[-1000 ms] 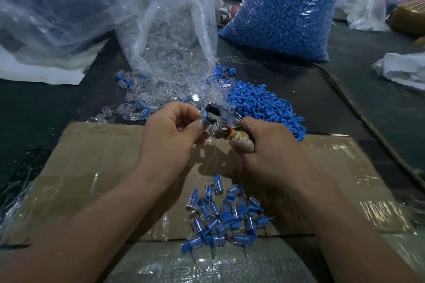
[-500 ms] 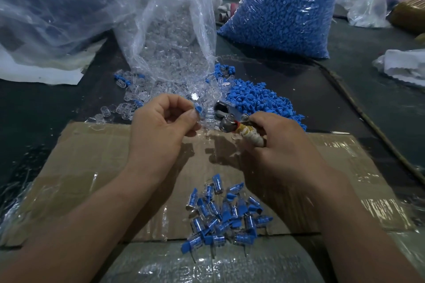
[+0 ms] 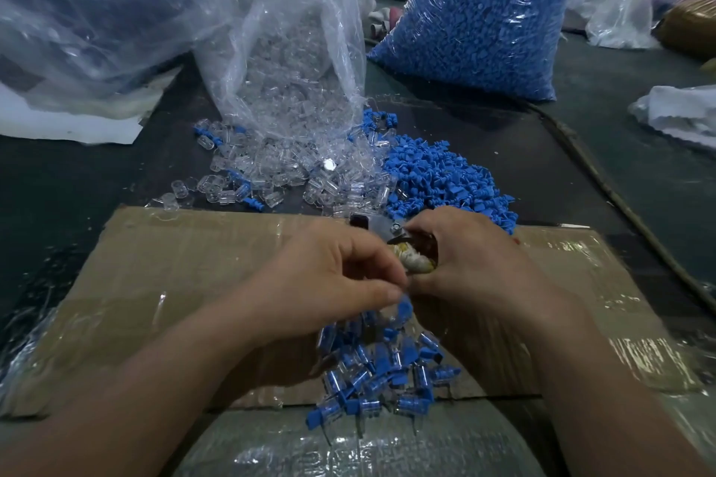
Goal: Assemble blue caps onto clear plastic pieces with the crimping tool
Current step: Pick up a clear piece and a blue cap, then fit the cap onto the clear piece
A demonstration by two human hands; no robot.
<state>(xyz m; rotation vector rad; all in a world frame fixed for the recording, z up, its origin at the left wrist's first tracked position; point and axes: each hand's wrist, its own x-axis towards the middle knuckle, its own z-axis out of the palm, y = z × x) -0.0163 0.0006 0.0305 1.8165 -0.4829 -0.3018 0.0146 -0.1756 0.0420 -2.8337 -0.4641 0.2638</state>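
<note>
The left hand (image 3: 333, 283) has come down over the finished pile (image 3: 379, 379), a capped piece (image 3: 403, 312) at its fingers (held or dropped? cannot tell). The right hand (image 3: 472, 267) has its fingers clamped on the crimping tool (image 3: 391, 236) beyond the pile.

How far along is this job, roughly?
Done: a small pile of capped pieces lies on the cardboard. In hand: the right hand grips the crimping tool; a blurred blue piece is by the fingertips of the left hand, held or dropping, I cannot tell. Left: most of it, judging by the loose blue caps, clear pieces, the blue-cap bag and clear-piece bag behind.
</note>
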